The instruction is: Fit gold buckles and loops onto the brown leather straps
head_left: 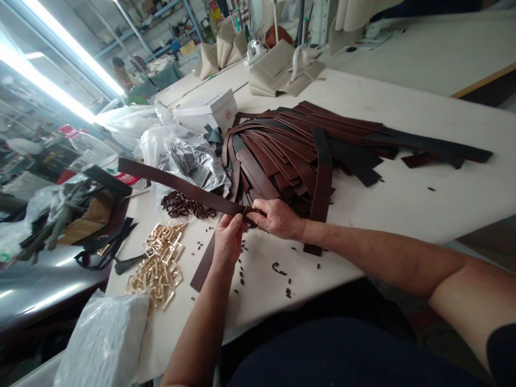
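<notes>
A dark brown leather strap [177, 185] stretches up and left from between my two hands. My left hand [229, 239] pinches it, thumb on top. Close on its right, my right hand [282, 219] has its fingers curled around the same strap. A thin band seems to cross the strap between the hands, but my fingers partly hide it. Below my left hand a length of brown strap [203, 263] slants down; whether it is the same piece I cannot tell. Just behind my hands lies a large fanned pile of brown and black straps [278, 161].
Gold rectangular rings [161, 258] and small brown leather loops [187, 207] are heaped on the left of the white table [350, 226]. Plastic bags [161, 142], a white box [209, 110] and beige leather bag pieces [278, 70] stand behind. Small dark scraps dot the front.
</notes>
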Motion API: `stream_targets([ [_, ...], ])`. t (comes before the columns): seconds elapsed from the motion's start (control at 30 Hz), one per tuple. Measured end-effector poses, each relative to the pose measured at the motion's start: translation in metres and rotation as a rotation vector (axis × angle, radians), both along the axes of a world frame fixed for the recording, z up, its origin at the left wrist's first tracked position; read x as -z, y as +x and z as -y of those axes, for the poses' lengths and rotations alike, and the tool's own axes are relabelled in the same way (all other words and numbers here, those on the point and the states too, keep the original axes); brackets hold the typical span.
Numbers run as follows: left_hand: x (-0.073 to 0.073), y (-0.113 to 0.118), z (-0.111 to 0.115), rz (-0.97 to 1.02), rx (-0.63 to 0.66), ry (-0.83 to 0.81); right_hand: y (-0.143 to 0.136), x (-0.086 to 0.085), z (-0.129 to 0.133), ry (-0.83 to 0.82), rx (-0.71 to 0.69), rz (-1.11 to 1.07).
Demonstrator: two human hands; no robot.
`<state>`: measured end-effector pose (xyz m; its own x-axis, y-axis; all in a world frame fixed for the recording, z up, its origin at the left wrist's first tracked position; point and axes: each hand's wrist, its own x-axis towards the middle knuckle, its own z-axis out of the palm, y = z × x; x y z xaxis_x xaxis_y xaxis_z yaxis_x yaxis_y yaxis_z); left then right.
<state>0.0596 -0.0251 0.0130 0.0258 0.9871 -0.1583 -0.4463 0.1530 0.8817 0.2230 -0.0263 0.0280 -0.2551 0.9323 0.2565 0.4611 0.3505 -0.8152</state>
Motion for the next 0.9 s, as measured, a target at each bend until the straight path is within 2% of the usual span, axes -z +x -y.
stream_targets([
  [0.2, -0.003, 0.003, 0.001, 0.04, -0.041, 0.044, 0.002, 0.002, 0.0, 0.066, -0.006, 0.103],
  [0.33, -0.004, 0.001, 0.002, 0.039, 0.003, 0.043, 0.004, 0.003, -0.001, 0.108, 0.001, 0.177],
  [0.6, -0.008, 0.002, 0.006, 0.02, 0.035, -0.02, 0.006, 0.001, -0.002, 0.045, -0.003, 0.03],
  [0.73, -0.007, 0.008, 0.007, 0.013, 0.064, -0.017, 0.005, 0.0, -0.001, 0.002, 0.033, 0.014],
  [0.9, -0.005, 0.01, 0.007, -0.037, 0.043, 0.007, 0.008, -0.006, -0.001, 0.035, 0.02, 0.043],
])
